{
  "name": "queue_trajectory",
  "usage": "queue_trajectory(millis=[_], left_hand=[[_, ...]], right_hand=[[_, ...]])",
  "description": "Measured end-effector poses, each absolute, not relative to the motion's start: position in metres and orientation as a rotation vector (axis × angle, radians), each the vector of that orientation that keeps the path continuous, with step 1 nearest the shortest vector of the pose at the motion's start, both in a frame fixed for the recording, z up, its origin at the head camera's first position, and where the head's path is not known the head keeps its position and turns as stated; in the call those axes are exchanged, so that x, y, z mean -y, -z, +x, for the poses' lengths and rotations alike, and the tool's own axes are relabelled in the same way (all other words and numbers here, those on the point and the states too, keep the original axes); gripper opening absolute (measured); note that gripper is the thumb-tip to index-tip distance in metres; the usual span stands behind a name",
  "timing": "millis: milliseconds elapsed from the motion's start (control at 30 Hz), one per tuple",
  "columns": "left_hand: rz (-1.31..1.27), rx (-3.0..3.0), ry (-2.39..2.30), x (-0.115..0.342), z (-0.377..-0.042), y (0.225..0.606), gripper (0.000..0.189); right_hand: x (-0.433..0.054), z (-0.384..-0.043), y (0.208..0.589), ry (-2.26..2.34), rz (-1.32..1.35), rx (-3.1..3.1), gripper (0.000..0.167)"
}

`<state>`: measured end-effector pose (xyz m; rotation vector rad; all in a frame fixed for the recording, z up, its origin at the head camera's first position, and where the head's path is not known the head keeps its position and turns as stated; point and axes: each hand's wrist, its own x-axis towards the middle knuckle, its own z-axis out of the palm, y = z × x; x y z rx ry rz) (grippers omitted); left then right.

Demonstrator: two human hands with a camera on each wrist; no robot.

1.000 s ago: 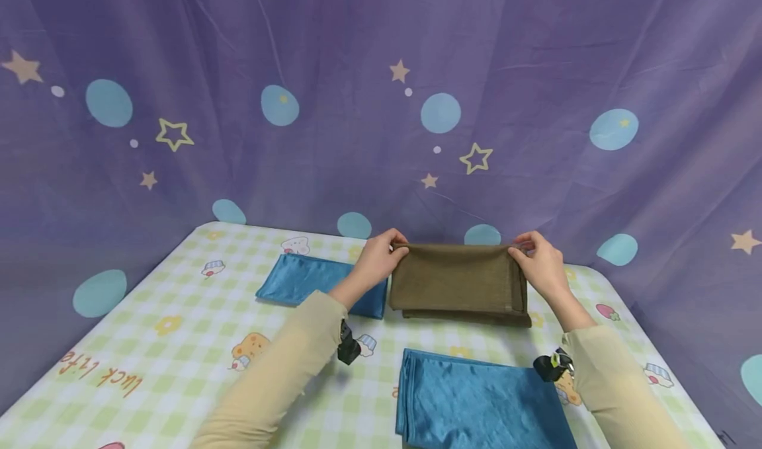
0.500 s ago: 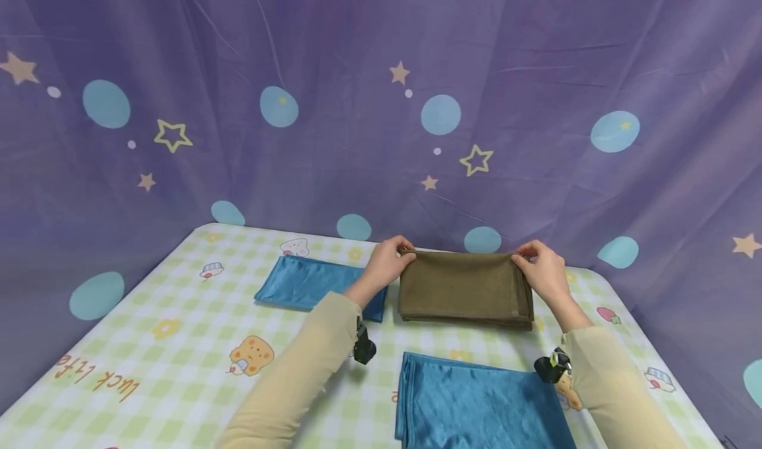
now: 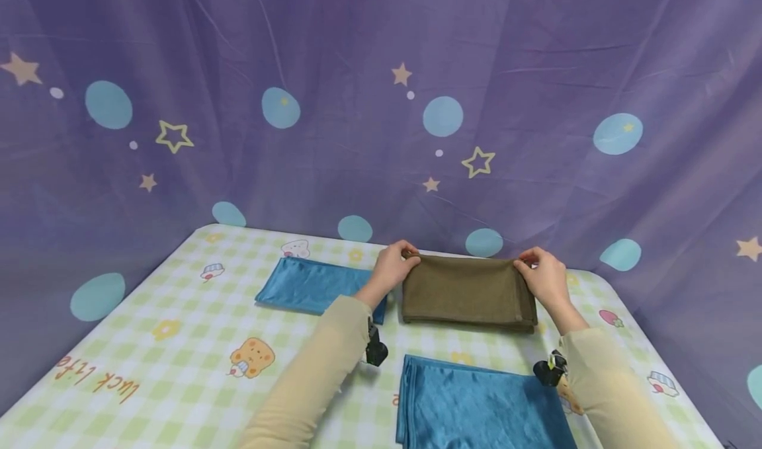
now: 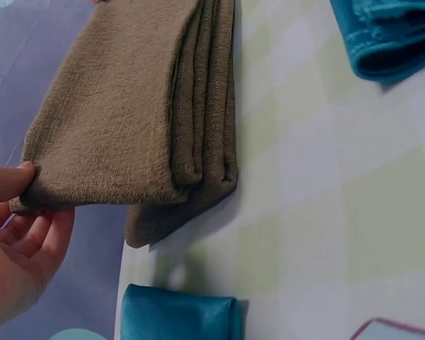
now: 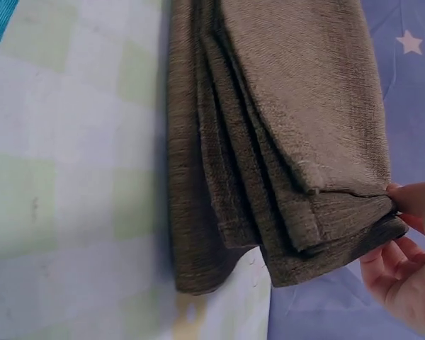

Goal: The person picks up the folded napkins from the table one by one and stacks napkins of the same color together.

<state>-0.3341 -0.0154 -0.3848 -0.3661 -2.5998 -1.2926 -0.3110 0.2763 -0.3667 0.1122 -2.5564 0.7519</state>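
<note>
A folded brown cloth stands at the table's far side, its upper edge raised between my two hands. My left hand pinches its left upper corner between thumb and fingers. The opposite corner is gripped the same way by my right hand. Several stacked layers of the brown cloth show along its side in the right wrist view. In the left wrist view the thumb of my left hand lies on top of the cloth, with the fingers underneath.
Left of the brown cloth lies a flat folded blue cloth, partly behind my left forearm. A larger folded blue cloth lies nearer me, cut off by the frame's bottom. A checked tablecloth covers the table; a purple curtain hangs behind it.
Both hands have lowered the brown cloth toward the table and shifted it slightly right and nearer. Its lower layers now line up more closely. Both blue cloths stay in place.
</note>
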Motion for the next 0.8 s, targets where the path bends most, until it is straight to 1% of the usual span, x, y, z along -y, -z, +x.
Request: queue_trajectory(millis=[300,533,800], left_hand=[[-0.337,2.625,1.351,0.014,-0.333,0.395,0.016],[-0.334,2.651,1.312,0.016,-0.336,0.400,0.022],[-0.297,2.708,1.323,0.017,-0.336,0.404,0.032]], right_hand=[[-0.278,-0.314,0.383,-0.762,0.098,2.537,0.016],[-0.274,-0.312,0.391,-0.818,0.063,2.548,0.021],[-0.273,-0.311,0.396,-0.822,0.102,2.615,0.029]])
